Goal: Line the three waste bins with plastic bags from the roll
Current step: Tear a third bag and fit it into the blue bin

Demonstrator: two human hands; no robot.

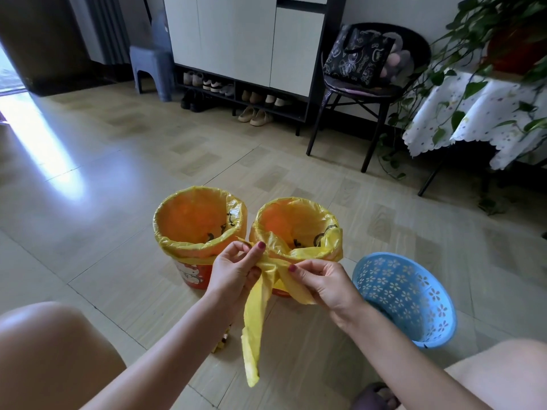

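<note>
My bare knees fill the lower corners of the view, the left knee (50,350) at 8 o'clock and the right knee (503,377) at 4 o'clock, with a dark slipper (374,396) on my foot at 5 o'clock. Between them my forearms reach up to the centre. My left hand (233,272) has its grip pinching one edge of a loose yellow bag (256,327), thumb and curled fingers pressed on the plastic. My right hand (324,284) pinches the same bag just beside it, its grip closed on a gathered fold. The rest of the bag hangs down as a narrow twisted strip toward 6 o'clock, above the tiled floor (118,179).

Just beyond my hands, at 12 o'clock from them, two orange bins stand side by side on the floor, touching or nearly so. The left orange bin (192,273) is lined with a yellow bag whose edge is folded over the rim. The right orange bin (279,291) also carries a yellow liner, with loose plastic bunched at its near rim. A blue perforated bin (405,297) lies tilted at 3 o'clock from my right hand, its mouth turned toward me, unlined. A small yellow object (222,341) on the floor shows beside my left forearm; I cannot tell whether it is the roll.

At 12 o'clock stands a shoe cabinet (245,39), with a black chair (373,84) at 1 o'clock.
</note>
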